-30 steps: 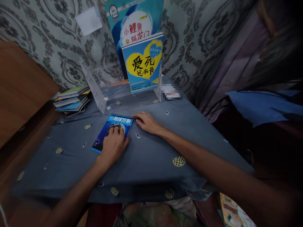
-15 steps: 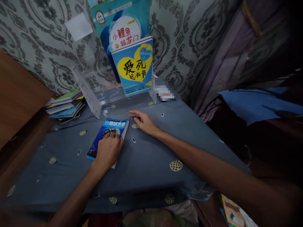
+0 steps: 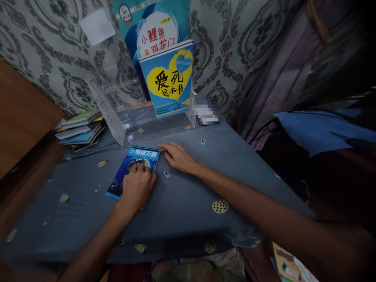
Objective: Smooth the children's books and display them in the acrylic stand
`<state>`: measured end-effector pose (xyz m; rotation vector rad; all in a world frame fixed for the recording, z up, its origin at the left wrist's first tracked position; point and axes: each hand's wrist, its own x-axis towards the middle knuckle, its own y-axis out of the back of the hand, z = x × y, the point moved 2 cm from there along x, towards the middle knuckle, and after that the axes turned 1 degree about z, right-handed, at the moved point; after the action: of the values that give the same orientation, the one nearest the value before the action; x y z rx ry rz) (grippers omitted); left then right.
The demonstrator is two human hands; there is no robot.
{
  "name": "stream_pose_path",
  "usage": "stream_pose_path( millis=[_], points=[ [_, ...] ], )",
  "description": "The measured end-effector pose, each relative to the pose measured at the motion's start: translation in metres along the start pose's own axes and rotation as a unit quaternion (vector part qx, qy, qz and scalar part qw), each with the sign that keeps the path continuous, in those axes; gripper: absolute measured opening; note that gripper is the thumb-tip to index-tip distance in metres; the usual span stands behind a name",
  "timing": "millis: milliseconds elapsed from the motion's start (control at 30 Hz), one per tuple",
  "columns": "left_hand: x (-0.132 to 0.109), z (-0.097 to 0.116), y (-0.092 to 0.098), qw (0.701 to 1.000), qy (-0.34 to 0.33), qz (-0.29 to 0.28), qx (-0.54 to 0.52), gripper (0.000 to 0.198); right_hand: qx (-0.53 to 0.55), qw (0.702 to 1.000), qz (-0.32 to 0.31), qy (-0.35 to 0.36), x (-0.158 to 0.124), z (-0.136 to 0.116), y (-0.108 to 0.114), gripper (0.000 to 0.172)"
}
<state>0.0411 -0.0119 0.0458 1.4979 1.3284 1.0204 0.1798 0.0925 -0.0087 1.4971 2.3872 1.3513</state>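
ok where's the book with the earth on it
In the head view, the book lies left of centre on the table, partly under the left hand, in front of the clear rack.

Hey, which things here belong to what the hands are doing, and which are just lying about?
In use:
Earth-cover book, lying under the left hand, with the right hand by its top right corner
Covered table, beneath it

Untouched:
Pile of books, left
Clear rack
Yellow-heart book, standing in it
Teal book, behind that
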Motion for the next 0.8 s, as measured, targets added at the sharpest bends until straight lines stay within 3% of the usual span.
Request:
stream_pose_path(
  millis=[200, 467, 667, 800],
  points=[
    [0.0, -0.007, -0.002, 1.0, -0.016, 0.005, -0.015, 0.031, -0.017, 1.0, -0.016, -0.006, 0.003, 0.007, -0.003, 0.054],
    [0.031, -0.018, -0.014, 0.987, -0.146, 0.027, -0.07, 0.039, 0.069, 0.997, 0.014, -0.043, 0.006, 0.016, -0.002, 0.053],
    [0.052, -0.021, -0.021, 0.986, -0.143, 0.047, -0.078, 0.043, 0.051, 0.998, 0.013, -0.015, 0.002, 0.016, -0.003, 0.053],
    [0.06, -0.037, -0.023, 0.991, -0.107, 0.039, -0.072, 0.042, 0.025, 1.0, -0.004, -0.008, 0.001, 0.014, -0.003, 0.053]
  ],
)
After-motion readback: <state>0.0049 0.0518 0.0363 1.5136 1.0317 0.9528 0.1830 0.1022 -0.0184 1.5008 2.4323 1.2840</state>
